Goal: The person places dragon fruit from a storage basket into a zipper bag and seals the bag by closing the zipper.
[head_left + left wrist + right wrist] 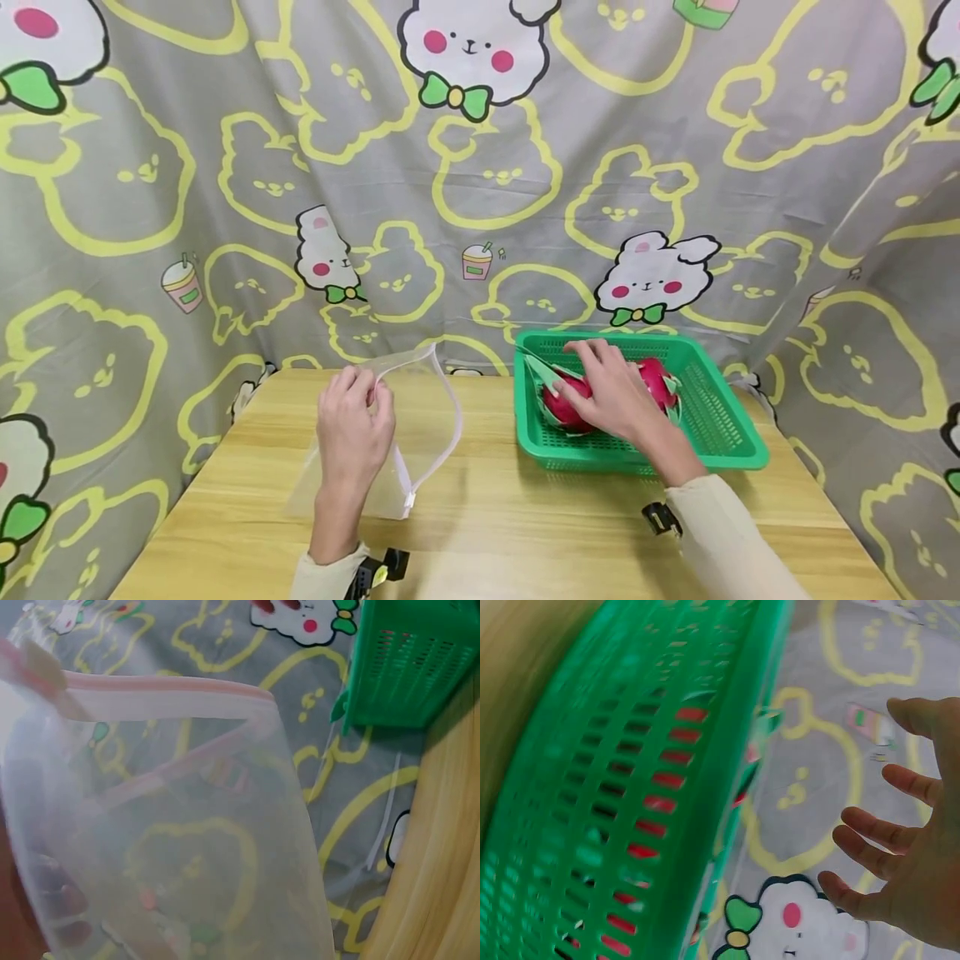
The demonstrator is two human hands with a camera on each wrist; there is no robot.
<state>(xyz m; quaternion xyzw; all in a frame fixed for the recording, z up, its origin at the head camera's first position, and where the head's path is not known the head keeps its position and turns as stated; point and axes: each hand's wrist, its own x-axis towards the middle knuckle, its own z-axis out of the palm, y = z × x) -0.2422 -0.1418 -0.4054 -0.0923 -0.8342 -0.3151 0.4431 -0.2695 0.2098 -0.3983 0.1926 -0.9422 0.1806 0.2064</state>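
Observation:
In the head view my left hand (352,425) grips a clear zip bag (427,425) by its side, fingers curled on the film. The bag's mouth, edged by a pale zip strip, gapes toward the right. In the left wrist view the bag (202,825) covers much of the picture, with the fingers blurred behind it. My right hand (615,392) is over a green basket (727,457) holding red dragon fruits (566,408). Its fingers (885,832) are spread and hold nothing. Part of the fruit is hidden under that hand.
A light green pointed piece (542,372) lies at the basket's left end; its kind is unclear. The wooden table (487,533) runs back to a grey patterned curtain (510,192), which also hangs at both sides.

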